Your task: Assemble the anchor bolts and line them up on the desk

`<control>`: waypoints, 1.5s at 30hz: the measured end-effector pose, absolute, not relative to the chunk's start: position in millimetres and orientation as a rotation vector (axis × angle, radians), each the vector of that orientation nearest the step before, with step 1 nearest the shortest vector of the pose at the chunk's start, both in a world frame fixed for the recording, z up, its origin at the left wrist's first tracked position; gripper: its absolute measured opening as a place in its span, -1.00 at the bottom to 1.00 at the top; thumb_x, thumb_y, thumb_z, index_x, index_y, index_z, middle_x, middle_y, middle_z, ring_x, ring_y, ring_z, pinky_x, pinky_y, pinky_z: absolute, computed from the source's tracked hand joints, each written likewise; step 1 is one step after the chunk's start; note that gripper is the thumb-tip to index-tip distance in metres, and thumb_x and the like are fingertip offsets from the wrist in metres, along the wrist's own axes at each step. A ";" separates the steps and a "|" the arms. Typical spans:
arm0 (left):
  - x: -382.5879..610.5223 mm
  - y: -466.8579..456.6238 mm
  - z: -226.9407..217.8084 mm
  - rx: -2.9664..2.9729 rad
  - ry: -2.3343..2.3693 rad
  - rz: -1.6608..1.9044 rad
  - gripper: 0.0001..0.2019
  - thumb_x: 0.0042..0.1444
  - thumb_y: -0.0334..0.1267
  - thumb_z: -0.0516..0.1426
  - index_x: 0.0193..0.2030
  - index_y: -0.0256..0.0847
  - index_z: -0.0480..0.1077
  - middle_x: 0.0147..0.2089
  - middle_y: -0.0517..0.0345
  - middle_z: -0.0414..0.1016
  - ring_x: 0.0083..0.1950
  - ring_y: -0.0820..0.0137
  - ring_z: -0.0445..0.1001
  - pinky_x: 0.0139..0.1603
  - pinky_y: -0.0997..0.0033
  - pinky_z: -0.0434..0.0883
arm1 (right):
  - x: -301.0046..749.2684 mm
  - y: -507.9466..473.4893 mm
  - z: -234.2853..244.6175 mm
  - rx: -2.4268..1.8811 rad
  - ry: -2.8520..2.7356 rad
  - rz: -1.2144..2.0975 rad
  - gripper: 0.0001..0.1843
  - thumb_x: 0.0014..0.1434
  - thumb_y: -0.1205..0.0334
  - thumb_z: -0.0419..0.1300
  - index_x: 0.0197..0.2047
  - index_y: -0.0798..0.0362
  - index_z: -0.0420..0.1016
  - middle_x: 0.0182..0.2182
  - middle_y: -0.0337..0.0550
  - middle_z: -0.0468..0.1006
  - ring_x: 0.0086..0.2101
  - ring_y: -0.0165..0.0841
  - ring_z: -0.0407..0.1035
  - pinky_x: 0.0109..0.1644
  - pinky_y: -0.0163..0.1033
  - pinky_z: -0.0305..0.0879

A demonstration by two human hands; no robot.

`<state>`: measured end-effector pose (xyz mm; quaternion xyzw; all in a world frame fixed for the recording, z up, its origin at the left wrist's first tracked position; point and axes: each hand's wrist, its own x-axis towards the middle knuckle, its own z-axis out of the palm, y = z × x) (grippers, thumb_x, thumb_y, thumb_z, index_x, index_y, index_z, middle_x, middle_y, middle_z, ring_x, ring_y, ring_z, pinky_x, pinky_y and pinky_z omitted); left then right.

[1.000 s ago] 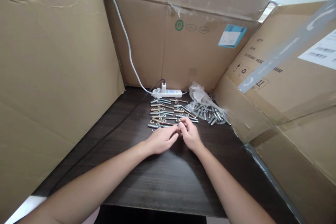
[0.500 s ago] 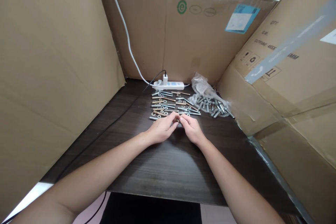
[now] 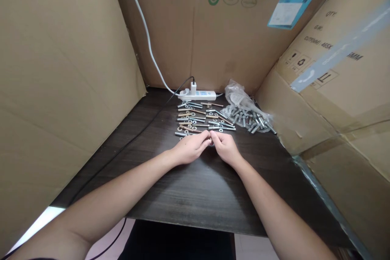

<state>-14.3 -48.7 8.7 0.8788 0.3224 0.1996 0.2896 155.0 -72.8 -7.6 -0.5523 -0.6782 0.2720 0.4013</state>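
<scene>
My left hand (image 3: 191,149) and my right hand (image 3: 226,148) meet fingertip to fingertip over the dark wooden table (image 3: 189,195). Both have their fingers curled and pinched together around a small metal piece that is too hidden to name. Just beyond the fingertips lie rows of loose metal bolts and washers (image 3: 198,118). To the right of those rows a clear plastic bag (image 3: 240,101) spills more bolts (image 3: 254,122) onto the table.
A white power strip (image 3: 198,95) with a plugged-in charger lies at the back, its white cable (image 3: 143,28) running up the cardboard. Large cardboard boxes wall in the left (image 3: 61,81), back (image 3: 219,36) and right (image 3: 341,89). A black cable (image 3: 128,142) crosses the table's left side.
The view has tilted and the scene sits higher in the frame. My two hands have stayed together at the near end of the bolt rows, fingers closing in slightly on the small piece.
</scene>
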 end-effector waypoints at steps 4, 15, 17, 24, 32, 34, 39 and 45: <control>-14.1 -49.0 8.7 2.405 0.879 0.510 -0.67 0.32 -0.12 -0.20 -0.21 -0.18 0.32 -0.30 0.18 0.47 -0.30 0.41 0.43 -0.26 0.47 0.27 | 152.8 -74.3 -3.9 -1.394 -1.731 0.718 -0.50 0.25 -0.04 -0.07 -0.61 0.08 0.23 -0.65 -0.27 0.27 -0.56 -0.45 0.17 -0.44 -0.34 0.06; -16.5 -58.0 21.6 2.374 0.818 0.699 -0.79 0.19 -0.28 -0.02 -0.03 -0.16 0.22 -0.23 0.21 0.38 -0.34 0.47 0.35 -0.31 0.48 0.28 | 153.9 -73.7 -0.8 -1.388 -1.668 0.718 -0.48 0.25 -0.05 -0.09 -0.58 0.11 0.33 -0.63 -0.22 0.33 -0.55 -0.43 0.21 -0.43 -0.33 0.10; -16.4 -58.0 21.5 2.402 0.791 0.679 -0.78 0.19 -0.30 -0.03 -0.02 -0.16 0.22 -0.22 0.20 0.38 -0.33 0.47 0.35 -0.32 0.48 0.28 | 153.6 -73.9 -0.2 -1.364 -1.677 0.738 -0.49 0.25 -0.04 -0.09 -0.56 0.11 0.36 -0.61 -0.22 0.34 -0.53 -0.42 0.23 -0.40 -0.33 0.12; -15.0 -55.7 20.3 2.408 0.850 0.626 -0.83 0.24 -0.20 -0.04 -0.12 -0.19 0.25 -0.26 0.17 0.42 -0.33 0.43 0.38 -0.32 0.47 0.27 | 153.9 -75.1 -3.8 -1.349 -1.699 0.721 -0.50 0.25 -0.02 -0.08 -0.56 0.11 0.35 -0.60 -0.23 0.33 -0.53 -0.43 0.21 -0.40 -0.34 0.12; -15.9 -52.3 17.9 2.467 0.891 0.630 -0.67 0.33 -0.16 -0.20 -0.26 -0.18 0.32 -0.30 0.20 0.47 -0.29 0.42 0.42 -0.27 0.46 0.25 | 156.3 -75.6 -1.8 -1.373 -1.734 0.679 -0.47 0.24 -0.07 -0.08 -0.63 0.09 0.26 -0.66 -0.26 0.28 -0.57 -0.45 0.17 -0.44 -0.34 0.08; -16.1 -54.6 19.3 2.438 0.960 0.692 -0.76 0.30 -0.16 -0.14 -0.16 -0.18 0.28 -0.29 0.21 0.43 -0.31 0.43 0.40 -0.28 0.45 0.26 | 157.8 -74.9 -1.1 -1.398 -1.701 0.659 -0.46 0.24 -0.08 -0.08 -0.63 0.09 0.26 -0.67 -0.26 0.28 -0.58 -0.45 0.17 -0.45 -0.34 0.08; -16.0 -59.9 24.1 2.451 0.830 0.698 -0.76 0.19 -0.30 -0.02 0.01 -0.15 0.20 -0.16 0.18 0.38 -0.30 0.46 0.37 -0.30 0.48 0.29 | 159.3 -73.7 -2.3 -1.382 -1.693 0.710 -0.50 0.24 -0.04 -0.06 -0.57 0.11 0.37 -0.63 -0.24 0.36 -0.55 -0.43 0.23 -0.42 -0.34 0.13; -15.8 -58.1 22.0 2.485 0.755 0.667 -0.79 0.18 -0.36 -0.05 -0.05 -0.16 0.24 -0.14 0.15 0.34 -0.24 0.44 0.36 -0.23 0.45 0.32 | 157.3 -74.9 -1.1 -1.361 -1.706 0.736 -0.52 0.25 0.01 -0.07 -0.52 0.11 0.43 -0.60 -0.21 0.40 -0.52 -0.40 0.29 -0.36 -0.33 0.19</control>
